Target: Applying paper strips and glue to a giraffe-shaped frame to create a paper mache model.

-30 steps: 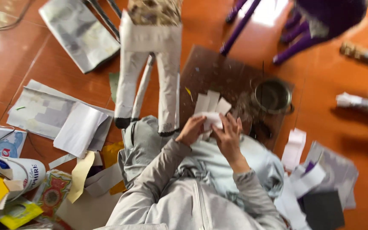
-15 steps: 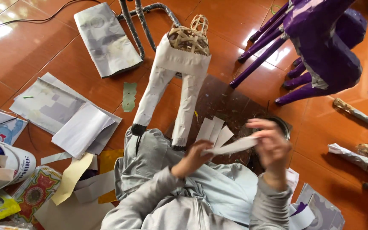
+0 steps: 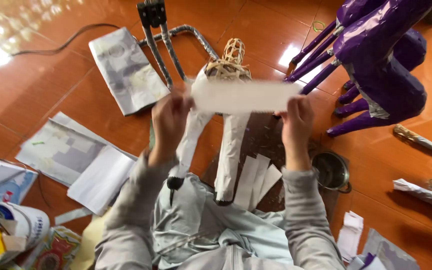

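My left hand (image 3: pixel 168 120) and my right hand (image 3: pixel 297 121) hold the two ends of a white paper strip (image 3: pixel 243 96), stretched flat between them above the floor. Just behind and below the strip stands a figure frame (image 3: pixel 228 60) of woven bamboo, its two legs (image 3: pixel 228 150) wrapped in white paper. More white strips (image 3: pixel 257 181) lie on a dark board (image 3: pixel 260 135) by my knees.
A purple paper-covered animal figure (image 3: pixel 381 55) stands at the upper right. A small metal pot (image 3: pixel 330 171) sits right of the board. Newspaper sheets (image 3: pixel 126 70) and papers (image 3: pixel 76 160) lie left; a white tub (image 3: pixel 23 225) and scraps lower left; paper-wrapped sticks (image 3: pixel 421 142) right.
Both hands rose from my lap and moved apart, pulling one strip out flat between them. The view tilted up, showing more of the bamboo frame and purple figure.
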